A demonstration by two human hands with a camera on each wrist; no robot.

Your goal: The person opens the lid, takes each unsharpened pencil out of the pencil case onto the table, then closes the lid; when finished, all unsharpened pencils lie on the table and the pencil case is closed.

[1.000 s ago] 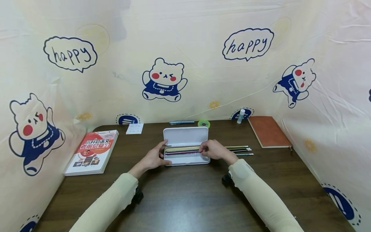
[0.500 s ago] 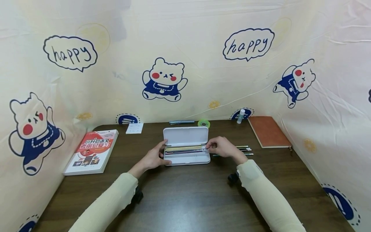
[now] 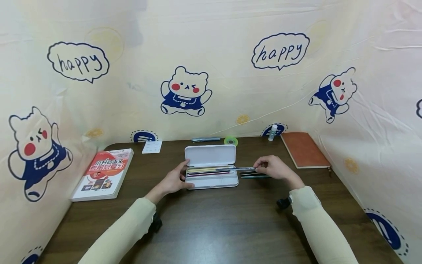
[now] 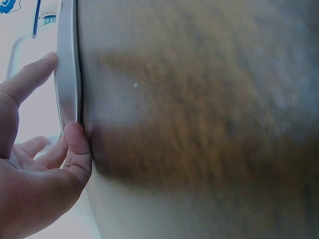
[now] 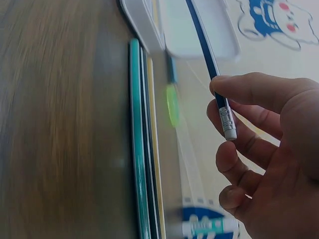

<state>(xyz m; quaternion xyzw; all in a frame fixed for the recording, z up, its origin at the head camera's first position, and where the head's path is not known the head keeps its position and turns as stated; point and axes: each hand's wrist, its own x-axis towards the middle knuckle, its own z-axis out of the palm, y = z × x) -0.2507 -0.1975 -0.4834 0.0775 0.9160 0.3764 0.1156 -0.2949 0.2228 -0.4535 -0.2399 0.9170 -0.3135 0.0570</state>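
A white pencil case [image 3: 211,156] lies open on the dark wooden table [image 3: 211,223], with several pencils in its tray [image 3: 211,182]. My left hand [image 3: 176,179] grips the case's left end, thumb [image 4: 77,149] on the front edge [image 4: 67,74] and a finger [image 4: 30,74] on the far side. My right hand [image 3: 263,168] is just right of the case and pinches a dark blue pencil [image 5: 209,55] near its white eraser end. That pencil [image 3: 242,168] points left, its tip over the tray. A few more pencils [image 3: 254,176] [image 5: 142,149] lie on the table under that hand.
A red and white book [image 3: 103,172] lies at the left, an orange notebook [image 3: 304,148] at the right. Along the back edge are a white card [image 3: 152,146], a pen [image 3: 206,139], a green tape roll [image 3: 231,140] and a small bottle [image 3: 272,132]. Printed cloth walls surround the table.
My right hand has moved right, from over the case's right end to beside it, and now holds a pencil by its eraser end. The left hand has stayed on the case.
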